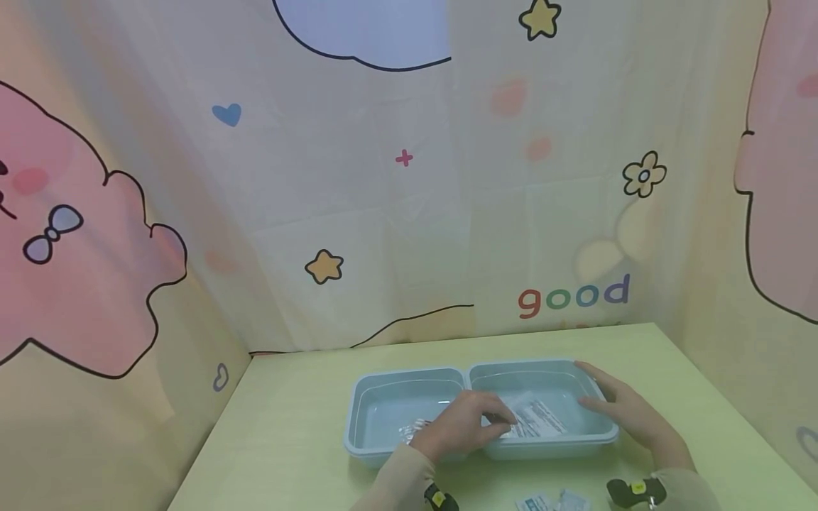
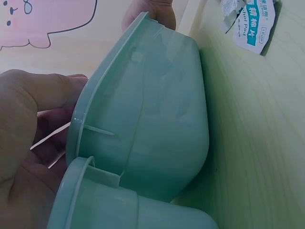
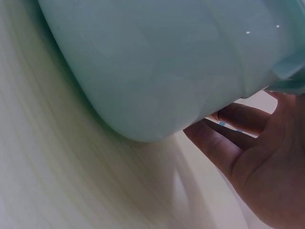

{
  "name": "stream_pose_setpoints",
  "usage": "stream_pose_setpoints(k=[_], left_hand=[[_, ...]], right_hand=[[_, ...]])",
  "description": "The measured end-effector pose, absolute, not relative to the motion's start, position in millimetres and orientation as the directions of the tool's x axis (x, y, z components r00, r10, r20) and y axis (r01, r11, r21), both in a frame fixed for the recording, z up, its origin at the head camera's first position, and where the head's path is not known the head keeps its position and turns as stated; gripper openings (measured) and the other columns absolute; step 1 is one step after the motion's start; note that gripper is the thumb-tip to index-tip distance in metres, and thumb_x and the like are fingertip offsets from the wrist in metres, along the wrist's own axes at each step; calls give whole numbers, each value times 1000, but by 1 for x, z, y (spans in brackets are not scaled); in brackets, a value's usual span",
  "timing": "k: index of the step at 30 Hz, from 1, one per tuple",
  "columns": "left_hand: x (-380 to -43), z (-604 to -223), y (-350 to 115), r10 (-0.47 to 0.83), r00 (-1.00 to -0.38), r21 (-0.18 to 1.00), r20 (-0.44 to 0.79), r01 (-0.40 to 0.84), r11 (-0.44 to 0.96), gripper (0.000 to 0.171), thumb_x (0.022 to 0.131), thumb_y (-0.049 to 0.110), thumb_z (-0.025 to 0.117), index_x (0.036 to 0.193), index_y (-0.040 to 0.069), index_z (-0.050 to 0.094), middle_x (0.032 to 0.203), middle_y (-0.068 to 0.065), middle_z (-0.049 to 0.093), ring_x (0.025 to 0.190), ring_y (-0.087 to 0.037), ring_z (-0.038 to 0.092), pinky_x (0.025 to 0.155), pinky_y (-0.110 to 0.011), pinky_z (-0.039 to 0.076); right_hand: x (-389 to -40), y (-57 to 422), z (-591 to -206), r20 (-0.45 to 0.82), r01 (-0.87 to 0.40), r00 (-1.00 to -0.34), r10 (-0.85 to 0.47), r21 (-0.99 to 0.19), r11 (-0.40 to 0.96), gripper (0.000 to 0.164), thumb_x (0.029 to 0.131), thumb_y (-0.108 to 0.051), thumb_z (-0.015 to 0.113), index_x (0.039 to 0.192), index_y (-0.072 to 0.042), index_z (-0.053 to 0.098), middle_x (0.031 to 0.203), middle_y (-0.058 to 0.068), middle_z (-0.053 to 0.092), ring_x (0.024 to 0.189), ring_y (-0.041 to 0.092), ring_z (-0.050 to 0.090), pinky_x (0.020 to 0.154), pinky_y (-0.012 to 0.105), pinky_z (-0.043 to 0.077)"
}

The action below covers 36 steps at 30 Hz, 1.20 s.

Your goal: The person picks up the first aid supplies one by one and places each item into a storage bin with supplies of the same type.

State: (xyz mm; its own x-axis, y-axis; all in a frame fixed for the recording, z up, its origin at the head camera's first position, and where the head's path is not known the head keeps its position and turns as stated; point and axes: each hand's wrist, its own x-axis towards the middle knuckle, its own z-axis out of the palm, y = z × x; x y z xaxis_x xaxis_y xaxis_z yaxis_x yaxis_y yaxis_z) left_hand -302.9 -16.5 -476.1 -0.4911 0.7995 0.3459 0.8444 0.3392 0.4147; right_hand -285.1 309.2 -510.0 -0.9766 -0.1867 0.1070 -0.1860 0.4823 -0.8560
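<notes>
Two light-blue plastic trays stand side by side on the table. My left hand (image 1: pixel 465 424) reaches over where they meet, its fingers bent beside a clear packet with white printed strips (image 1: pixel 538 417) in the right tray (image 1: pixel 546 446). Whether those fingers pinch the packet is unclear. From the left wrist, the thumb (image 2: pixel 59 90) shows close to that tray's rim. My right hand (image 1: pixel 629 411) holds the right tray at its right side, with the thumb over the rim. In the left tray (image 1: pixel 377 454), a small clear packet (image 1: pixel 409 430) is partly hidden by my left wrist.
Small white and blue sachets lie on the table in front of the right tray, among them an alcohol pad sachet (image 2: pixel 252 24). A torn-looking silvery piece (image 2: pixel 232 12) lies against it. Printed cloth walls (image 1: pixel 409 213) close off the back and both sides of the table (image 1: pixel 268 433).
</notes>
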Motion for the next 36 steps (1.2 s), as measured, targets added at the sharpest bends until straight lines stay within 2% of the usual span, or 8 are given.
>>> stream_pose_setpoints(k=[20, 25, 36], left_hand=[[-301, -474, -20, 807, -470, 423, 357, 852, 309, 16, 93, 15, 64, 106, 13, 74, 102, 7, 72, 92, 10, 59, 81, -5, 47], [-298, -472, -20, 805, -461, 427, 373, 856, 292, 16, 93, 16, 65, 106, 16, 74, 101, 9, 72, 91, 11, 58, 79, -4, 47], [-278, -462, -17, 803, -329, 348, 497, 923, 162, 12, 89, 15, 71, 99, 15, 75, 97, 9, 73, 93, 13, 57, 82, -2, 44]], right_hand=[[-287, 309, -510, 95, -176, -978, -187, -854, 490, 73, 94, -31, 61, 155, -13, 24, 159, 25, 18, 141, 55, 14, 105, 74, 17], [-288, 310, -511, 89, -165, -981, -173, -849, 501, 74, 94, -33, 62, 155, -14, 24, 159, 24, 19, 141, 55, 15, 105, 75, 18], [-287, 309, -510, 89, -166, -982, -167, -828, 536, 74, 94, -35, 61, 155, -14, 24, 158, 25, 22, 140, 54, 18, 104, 75, 21]])
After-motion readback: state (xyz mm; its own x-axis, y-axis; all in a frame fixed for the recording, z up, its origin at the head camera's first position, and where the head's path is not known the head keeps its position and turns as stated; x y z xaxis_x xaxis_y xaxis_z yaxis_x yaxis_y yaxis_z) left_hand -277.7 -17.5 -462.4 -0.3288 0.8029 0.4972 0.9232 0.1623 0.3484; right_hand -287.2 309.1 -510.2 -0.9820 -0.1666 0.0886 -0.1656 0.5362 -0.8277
